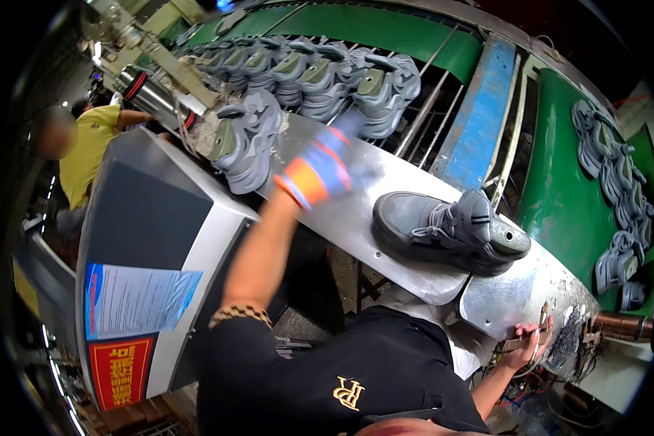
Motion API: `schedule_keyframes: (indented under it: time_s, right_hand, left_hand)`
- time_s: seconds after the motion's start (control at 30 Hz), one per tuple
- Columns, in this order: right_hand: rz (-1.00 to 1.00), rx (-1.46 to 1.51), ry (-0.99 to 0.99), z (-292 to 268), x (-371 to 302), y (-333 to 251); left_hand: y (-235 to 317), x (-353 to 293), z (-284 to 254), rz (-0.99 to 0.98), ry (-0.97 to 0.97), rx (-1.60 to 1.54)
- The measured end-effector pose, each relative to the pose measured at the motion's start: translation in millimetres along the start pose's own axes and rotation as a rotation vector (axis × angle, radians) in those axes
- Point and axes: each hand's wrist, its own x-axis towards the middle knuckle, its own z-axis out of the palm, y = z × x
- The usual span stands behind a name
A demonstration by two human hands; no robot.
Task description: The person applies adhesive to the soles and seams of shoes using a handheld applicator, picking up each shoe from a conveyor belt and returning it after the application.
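Observation:
My left hand [317,169], in a blue and orange glove, is smeared by motion above the metal worktop [349,149]; its fingers are too blurred to read. Left of it stands a grey sneaker [247,142] with a shoe last inside. Another grey laced sneaker [447,225], also on a last, lies on its side across the worktop to the right of that hand. Low on the right, the bare fingers of my right hand [528,347] curl round a thin brass-coloured nozzle [544,315] beside the worktop's edge.
Several grey sneakers on lasts [298,73] line the rollers beyond the worktop. More shoes [610,167] ride a green belt [548,174] at right. A blue metal beam [479,109] divides the two. A dark machine housing [149,196] rises at left, with a co-worker in yellow [91,149] behind.

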Motion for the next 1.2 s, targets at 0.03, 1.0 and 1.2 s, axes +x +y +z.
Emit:
schedule_keyframes:
  time_s: [0.03,1.0,1.2]
  right_hand:
    - [0.017,0.000,-0.012,2.3,1.7,-1.0]
    - [0.026,-0.071,0.052,22.2,-0.9,-12.2]
    - [0.002,-0.062,0.025,8.6,3.0,-0.5]
  left_hand:
    - [12.4,-15.4,29.2,0.070,-0.152,-0.097]
    - [-271.9,142.1,-250.8,-0.695,0.718,-0.933]
    - [-298.1,143.3,-223.5,-0.756,0.569,-0.885]
